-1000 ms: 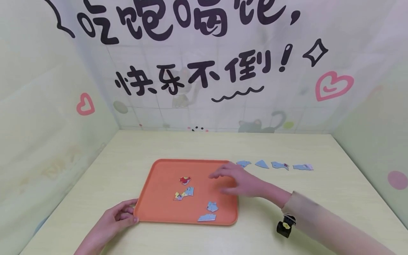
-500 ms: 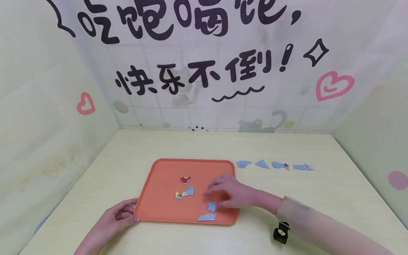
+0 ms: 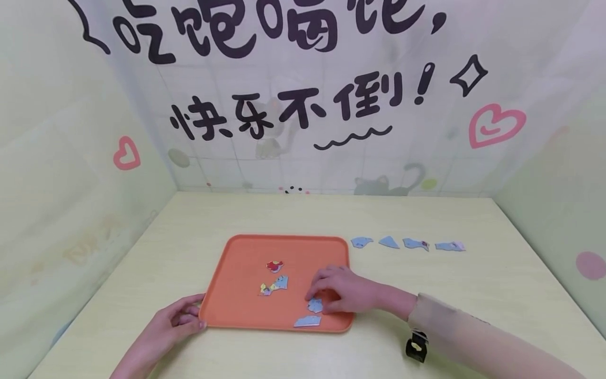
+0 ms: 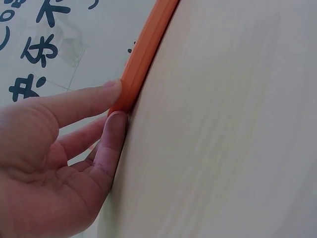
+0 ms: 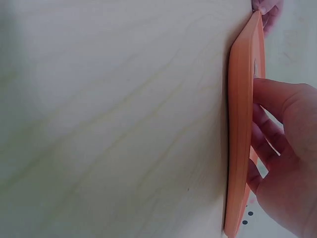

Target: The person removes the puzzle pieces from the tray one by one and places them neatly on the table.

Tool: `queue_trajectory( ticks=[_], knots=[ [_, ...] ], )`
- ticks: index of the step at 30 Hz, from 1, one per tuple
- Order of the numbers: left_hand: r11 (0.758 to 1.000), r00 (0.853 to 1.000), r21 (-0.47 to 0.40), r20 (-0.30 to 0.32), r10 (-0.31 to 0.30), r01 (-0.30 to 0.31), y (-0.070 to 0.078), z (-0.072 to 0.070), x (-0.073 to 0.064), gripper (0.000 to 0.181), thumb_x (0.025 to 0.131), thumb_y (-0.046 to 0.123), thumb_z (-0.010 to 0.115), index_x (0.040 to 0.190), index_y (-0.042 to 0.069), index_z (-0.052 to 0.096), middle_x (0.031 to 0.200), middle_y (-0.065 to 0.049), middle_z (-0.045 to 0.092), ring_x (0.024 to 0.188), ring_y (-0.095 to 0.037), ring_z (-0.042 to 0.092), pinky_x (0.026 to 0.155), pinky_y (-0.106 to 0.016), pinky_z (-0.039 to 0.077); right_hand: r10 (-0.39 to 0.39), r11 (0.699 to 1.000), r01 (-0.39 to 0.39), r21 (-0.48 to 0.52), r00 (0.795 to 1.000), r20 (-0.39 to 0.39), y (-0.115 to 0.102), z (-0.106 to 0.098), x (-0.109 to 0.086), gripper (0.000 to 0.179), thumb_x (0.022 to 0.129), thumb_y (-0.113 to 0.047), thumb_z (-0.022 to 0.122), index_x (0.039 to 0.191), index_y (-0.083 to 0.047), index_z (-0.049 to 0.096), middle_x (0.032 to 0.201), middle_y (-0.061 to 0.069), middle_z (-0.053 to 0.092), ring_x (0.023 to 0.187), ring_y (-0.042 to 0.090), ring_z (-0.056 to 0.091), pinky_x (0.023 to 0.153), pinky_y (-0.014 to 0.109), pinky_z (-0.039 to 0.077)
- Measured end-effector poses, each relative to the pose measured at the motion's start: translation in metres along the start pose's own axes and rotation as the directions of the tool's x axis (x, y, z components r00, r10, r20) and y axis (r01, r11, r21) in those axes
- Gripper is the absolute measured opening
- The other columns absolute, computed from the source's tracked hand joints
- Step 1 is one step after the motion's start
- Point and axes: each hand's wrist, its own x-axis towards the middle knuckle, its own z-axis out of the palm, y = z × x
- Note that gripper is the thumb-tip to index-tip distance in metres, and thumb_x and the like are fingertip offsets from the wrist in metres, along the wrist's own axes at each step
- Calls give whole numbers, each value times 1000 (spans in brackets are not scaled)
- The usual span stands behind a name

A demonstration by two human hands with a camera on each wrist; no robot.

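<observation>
My right hand [image 3: 344, 290] reaches down into the orange tray [image 3: 246, 310], with thumb and fingertips at opposite edges of a small blue puzzle piece [image 3: 314, 305]. Just in front of that lies a flat blue puzzle piece [image 3: 307, 321]. My left hand [image 3: 176, 318] holds the tray's front left corner; in the left wrist view, thumb and finger press on its orange rim [image 4: 141, 54]. Farther inside the tray are a red puzzle piece [image 3: 274, 266] and a blue-and-yellow joined bit of puzzle [image 3: 280, 282]. The right wrist view hides the pinched piece behind the tray wall [image 5: 240, 114].
Several blue puzzle pieces lie in a row on the pale table right of the tray, among them a triangular one [image 3: 389, 242] and one with a pink end [image 3: 451, 246]. A printed cloth wall [image 3: 303, 173] closes off the back and sides.
My right hand has come toward me and down from the tray's back right part to the small blue piece, its fingers closing in on it. The left hand keeps its place.
</observation>
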Motion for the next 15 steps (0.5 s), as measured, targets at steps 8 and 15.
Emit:
queue_trajectory(
  ticks=[8, 15],
  knots=[
    [1000, 1000, 8, -14, -6, 6, 1, -1, -1, 73, 86, 17, 76, 148, 2, 41, 115, -9, 60, 91, -5, 64, 81, -18, 51, 29, 1000, -30, 4, 999, 24, -2, -3, 5, 23, 87, -20, 73, 109, -25, 68, 106, -13, 59, 104, 3, 48, 96, 31, 36],
    [1000, 1000, -11, 3, 3, -3, 0, -1, 0, 72, 87, 15, 75, 148, 1, 40, 113, -9, 59, 90, -6, 63, 82, -18, 51, 21, 999, -20, -24, 1000, 8, -1, -6, 7, 23, 81, -22, 75, 100, -28, 65, 101, -14, 57, 97, 5, 49, 87, 22, 41]
  ],
)
